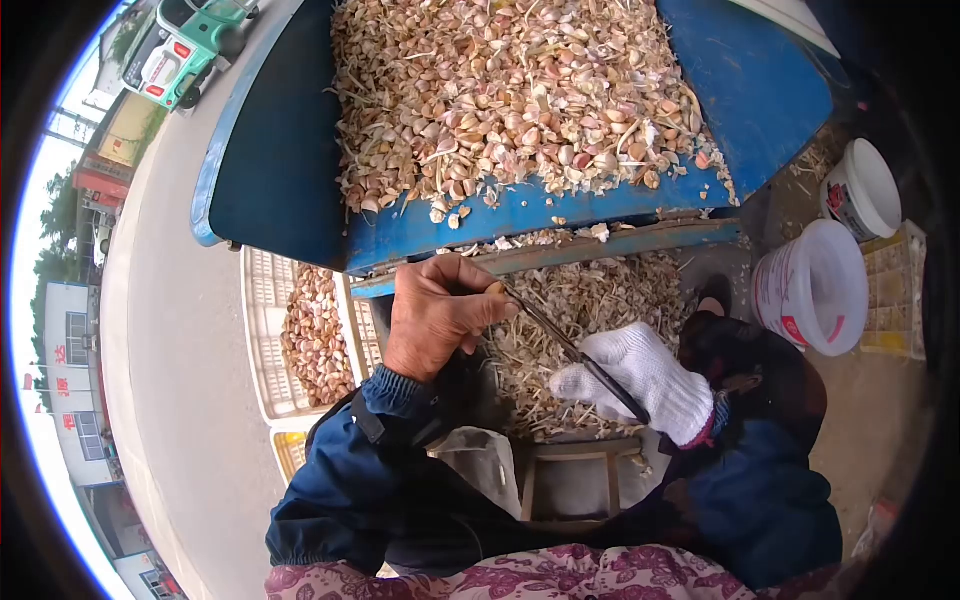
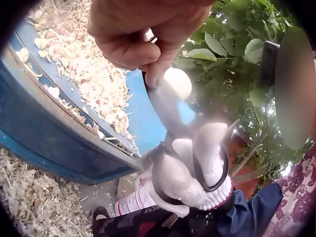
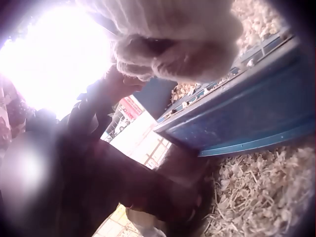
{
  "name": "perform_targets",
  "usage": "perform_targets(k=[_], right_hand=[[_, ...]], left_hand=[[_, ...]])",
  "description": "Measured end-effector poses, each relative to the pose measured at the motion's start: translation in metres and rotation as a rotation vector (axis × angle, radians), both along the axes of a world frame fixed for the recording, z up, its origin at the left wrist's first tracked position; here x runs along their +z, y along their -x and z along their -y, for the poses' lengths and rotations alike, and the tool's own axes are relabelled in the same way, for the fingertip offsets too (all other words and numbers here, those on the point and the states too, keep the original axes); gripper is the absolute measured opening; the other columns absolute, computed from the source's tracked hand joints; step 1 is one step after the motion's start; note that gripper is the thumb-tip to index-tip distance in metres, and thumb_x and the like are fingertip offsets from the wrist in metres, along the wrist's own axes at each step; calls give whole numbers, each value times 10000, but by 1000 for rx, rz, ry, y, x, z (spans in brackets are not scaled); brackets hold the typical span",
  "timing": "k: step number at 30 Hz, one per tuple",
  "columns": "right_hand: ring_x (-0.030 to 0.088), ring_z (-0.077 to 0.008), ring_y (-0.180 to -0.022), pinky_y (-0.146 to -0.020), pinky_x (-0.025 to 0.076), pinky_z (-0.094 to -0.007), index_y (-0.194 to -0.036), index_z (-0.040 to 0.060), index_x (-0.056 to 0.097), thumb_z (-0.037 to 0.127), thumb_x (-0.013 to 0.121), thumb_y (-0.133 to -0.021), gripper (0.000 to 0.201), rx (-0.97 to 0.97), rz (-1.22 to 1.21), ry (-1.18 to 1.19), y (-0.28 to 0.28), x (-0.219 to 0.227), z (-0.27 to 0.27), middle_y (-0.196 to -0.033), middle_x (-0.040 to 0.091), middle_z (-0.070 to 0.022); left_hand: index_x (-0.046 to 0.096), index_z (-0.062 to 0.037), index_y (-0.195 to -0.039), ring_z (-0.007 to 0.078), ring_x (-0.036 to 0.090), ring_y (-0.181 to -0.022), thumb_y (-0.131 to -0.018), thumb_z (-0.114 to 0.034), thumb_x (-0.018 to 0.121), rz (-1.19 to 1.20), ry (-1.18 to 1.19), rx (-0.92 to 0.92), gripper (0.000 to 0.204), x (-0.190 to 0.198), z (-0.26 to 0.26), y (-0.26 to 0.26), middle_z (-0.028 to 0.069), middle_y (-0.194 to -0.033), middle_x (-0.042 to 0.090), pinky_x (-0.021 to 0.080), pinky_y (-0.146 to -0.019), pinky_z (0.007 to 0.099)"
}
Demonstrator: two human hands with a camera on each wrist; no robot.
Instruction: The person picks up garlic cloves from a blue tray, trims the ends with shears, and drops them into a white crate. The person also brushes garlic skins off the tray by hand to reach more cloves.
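My bare left hand (image 1: 440, 310) pinches a small tan garlic clove (image 1: 495, 288) between thumb and forefinger, above the front edge of the blue hopper. My right hand (image 1: 640, 380), in a white knitted glove, grips dark scissors (image 1: 560, 340). Their blades point up and left, with the tip right at the left fingertips. One black handle loop (image 2: 224, 173) circles gloved fingers in the left wrist view. In the right wrist view the glove (image 3: 173, 44) hides the scissors. A deep heap of garlic cloves (image 1: 520, 110) fills the hopper (image 1: 270, 150) in front of both hands.
Below the hands lies a pile of dry stems and skins (image 1: 560, 400). A white plastic crate (image 1: 265, 350) with cloves stands at left. Two white buckets (image 1: 810, 290) and a yellowish crate (image 1: 895, 290) stand at right. A green vehicle (image 1: 190, 45) is parked beyond.
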State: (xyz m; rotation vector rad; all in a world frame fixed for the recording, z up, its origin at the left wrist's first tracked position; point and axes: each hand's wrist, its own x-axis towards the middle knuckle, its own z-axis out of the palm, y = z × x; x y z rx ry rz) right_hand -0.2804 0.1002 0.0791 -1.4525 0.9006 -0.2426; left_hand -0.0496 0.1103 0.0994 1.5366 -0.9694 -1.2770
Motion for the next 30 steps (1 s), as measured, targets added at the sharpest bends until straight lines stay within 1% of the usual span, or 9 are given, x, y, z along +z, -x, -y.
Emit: perform_targets(k=[4,11,15,16,17,21,22,24,30], right_hand=[[519,-52,-465,-363,375,-226,-711,55,611,512,716,-818,481,-97,165,-479,3,2,-10,-572,524,33],[515,-70,-450,-332,388,-202,-834,34,607,517,707,-819,494,-198,268,-679,1,6,-17,-663,553,-9],[492,-74,-449,-324,385,-215,-798,90,539,384,609,-922,327,-522,188,-652,9,14,2,-653,526,-3],[490,-83,-462,-337,392,-230,-802,92,519,353,601,-928,301,-555,344,-936,12,-1,8,-645,517,-5],[490,-83,-462,-337,392,-230,-802,92,519,353,601,-928,301,-551,344,-934,12,-6,6,-645,517,-5],[511,-133,-471,-365,392,-253,-817,47,537,426,689,-863,412,-414,240,-896,6,-14,-6,-632,504,-54],[513,-131,-461,-368,396,-251,-816,37,555,446,685,-862,431,-384,176,-822,5,-12,-6,-612,509,-50],[515,-129,-452,-372,400,-249,-816,28,573,466,682,-861,453,-356,106,-746,7,-11,-6,-592,514,-46],[482,-122,-397,-391,403,-260,-712,52,607,537,605,-891,517,-356,95,-603,12,-4,0,-490,504,-9]], left_hand=[[622,49,-736,120,527,-396,-668,65,776,-200,-12,-45,169,1,2,-2,83,-597,603,404,-349,219],[622,56,-738,144,545,-407,-651,92,760,-276,-63,-91,166,-6,8,-2,124,-625,621,410,-340,236],[625,66,-781,144,565,-453,-674,87,722,-200,-67,-193,146,-13,4,6,144,-690,631,426,-363,239],[624,66,-777,137,564,-464,-703,79,696,-173,-53,-40,104,-23,13,-5,137,-687,628,429,-378,233],[624,66,-773,129,563,-476,-731,71,671,-145,-41,108,63,-33,23,-17,130,-684,625,433,-394,227],[684,41,-861,161,620,-535,-775,36,626,539,89,102,104,-67,71,-79,95,-675,643,487,-492,291],[684,41,-861,161,620,-535,-775,36,626,536,87,98,104,-79,81,-88,95,-675,643,487,-492,291],[700,13,-977,159,639,-629,-776,22,653,950,443,-145,207,-97,94,-97,78,-832,682,501,-574,264],[704,-5,-952,316,654,-827,-731,26,667,1131,400,-194,227,-98,100,-82,135,-919,667,508,-747,350]])
